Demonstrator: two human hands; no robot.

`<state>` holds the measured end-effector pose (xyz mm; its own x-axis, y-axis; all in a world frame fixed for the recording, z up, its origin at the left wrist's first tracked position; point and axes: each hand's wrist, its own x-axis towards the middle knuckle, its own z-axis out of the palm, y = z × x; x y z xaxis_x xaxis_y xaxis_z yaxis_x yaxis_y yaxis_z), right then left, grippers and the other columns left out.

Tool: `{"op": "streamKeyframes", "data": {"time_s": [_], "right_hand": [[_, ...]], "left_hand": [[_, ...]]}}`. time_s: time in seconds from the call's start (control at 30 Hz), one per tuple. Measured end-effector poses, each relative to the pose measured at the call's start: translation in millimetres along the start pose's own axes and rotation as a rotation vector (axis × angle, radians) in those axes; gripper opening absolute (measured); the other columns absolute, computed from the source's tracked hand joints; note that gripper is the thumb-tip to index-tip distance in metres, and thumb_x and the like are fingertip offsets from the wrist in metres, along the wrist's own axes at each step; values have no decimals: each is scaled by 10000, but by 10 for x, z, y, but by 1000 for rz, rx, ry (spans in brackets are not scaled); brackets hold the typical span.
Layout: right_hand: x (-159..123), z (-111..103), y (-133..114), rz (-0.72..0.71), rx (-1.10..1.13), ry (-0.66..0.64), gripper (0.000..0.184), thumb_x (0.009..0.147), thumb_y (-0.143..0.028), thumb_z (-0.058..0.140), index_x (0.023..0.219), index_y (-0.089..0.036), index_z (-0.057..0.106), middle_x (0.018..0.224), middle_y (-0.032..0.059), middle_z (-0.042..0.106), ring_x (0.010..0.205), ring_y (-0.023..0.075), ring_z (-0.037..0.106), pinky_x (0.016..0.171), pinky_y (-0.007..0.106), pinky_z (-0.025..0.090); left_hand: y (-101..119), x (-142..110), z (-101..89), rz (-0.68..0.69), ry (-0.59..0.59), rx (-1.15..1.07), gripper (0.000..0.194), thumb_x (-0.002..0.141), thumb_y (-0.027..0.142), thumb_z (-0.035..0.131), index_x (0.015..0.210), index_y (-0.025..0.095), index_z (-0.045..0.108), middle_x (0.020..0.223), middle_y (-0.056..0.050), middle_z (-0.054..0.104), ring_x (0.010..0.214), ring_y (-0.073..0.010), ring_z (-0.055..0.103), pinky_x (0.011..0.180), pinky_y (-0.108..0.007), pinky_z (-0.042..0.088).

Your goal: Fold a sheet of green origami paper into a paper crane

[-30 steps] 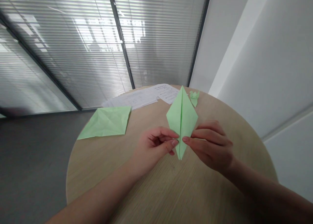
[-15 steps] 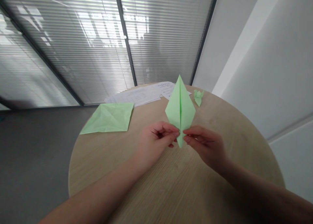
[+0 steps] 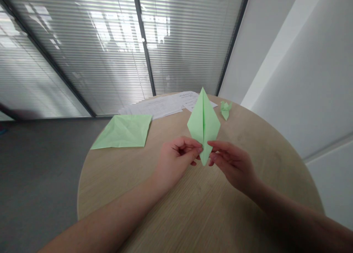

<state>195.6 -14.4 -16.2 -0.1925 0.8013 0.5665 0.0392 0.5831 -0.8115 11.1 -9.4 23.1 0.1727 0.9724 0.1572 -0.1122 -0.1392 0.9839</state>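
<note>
Behind a round wooden table (image 3: pixel 171 216), slatted blinds (image 3: pixel 110 61) cover the glass. The folded green kite (image 3: pixel 208 122) is in front of the person, between the hands, its long axis running from near edge to far edge: the longer, sharper tip points to the far edge, the short end to the near. The left hand (image 3: pixel 176 159) pinches its lower left side, thumb and forefinger closed on the paper. The right hand (image 3: pixel 233 163) has its forefinger over the lower right side, thumb parted below; whether it grips, I cannot tell. A creased green sheet (image 3: pixel 124 131) lies at the surface's left edge, printed papers (image 3: pixel 157 106) along the far edge, a small green folded figure (image 3: pixel 225 110) near the far right edge.
</note>
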Motion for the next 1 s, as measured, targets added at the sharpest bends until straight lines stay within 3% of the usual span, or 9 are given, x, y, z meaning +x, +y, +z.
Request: {"op": "streamKeyframes", "data": {"time_s": [0.33, 0.43, 0.57, 0.7, 0.83, 1.0], "right_hand": [[-4, 15, 94, 24, -5, 10, 333, 879, -217, 677, 1205, -285, 665, 903, 13, 663, 735, 92, 665, 646, 191, 589], [-2, 32, 105, 45, -12, 16, 416, 875, -233, 681, 1280, -291, 608, 897, 13, 657, 748, 103, 659, 645, 208, 593], [20, 69, 89, 108, 44, 46, 729, 886, -223, 653, 1516, -335, 304, 863, 2, 669, 699, 110, 646, 606, 225, 589], [60, 91, 84, 170, 125, 79, 924, 870, -213, 653, 1574, -342, 69, 810, -18, 658, 645, 108, 621, 552, 210, 562], [82, 82, 107, 234, 137, 40, 940, 847, -228, 670, 1580, -310, 88, 770, -27, 636, 620, 106, 599, 536, 209, 552], [83, 69, 132, 260, 119, -40, 874, 861, -247, 644, 1579, -284, 146, 782, -19, 625, 624, 100, 593, 545, 209, 541]], "left_hand": [[-6, -28, 9, 40, -3, 73, 63, 753, 214, 721, 772, 160, 696, 609, 11, 662, 529, -99, 589, 523, -207, 504], [-19, -25, -2, 46, -10, 104, 60, 769, 213, 706, 776, 159, 682, 603, 15, 643, 538, -97, 578, 530, -206, 490], [-66, -9, -6, 61, -14, 117, 151, 771, 221, 716, 735, 170, 579, 613, 37, 601, 536, -87, 563, 504, -192, 471], [-107, 25, -1, 30, 21, -53, 320, 749, 219, 747, 830, 211, 438, 732, 45, 647, 612, -114, 634, 501, -195, 503], [-135, 82, -26, -47, -19, -101, 443, 769, 262, 741, 1130, 199, 493, 740, 21, 693, 631, -141, 659, 508, -209, 517], [-200, 145, -82, -120, -102, -24, 208, 799, 328, 711, 896, 150, 666, 727, -15, 690, 644, -133, 647, 554, -219, 534]]}}
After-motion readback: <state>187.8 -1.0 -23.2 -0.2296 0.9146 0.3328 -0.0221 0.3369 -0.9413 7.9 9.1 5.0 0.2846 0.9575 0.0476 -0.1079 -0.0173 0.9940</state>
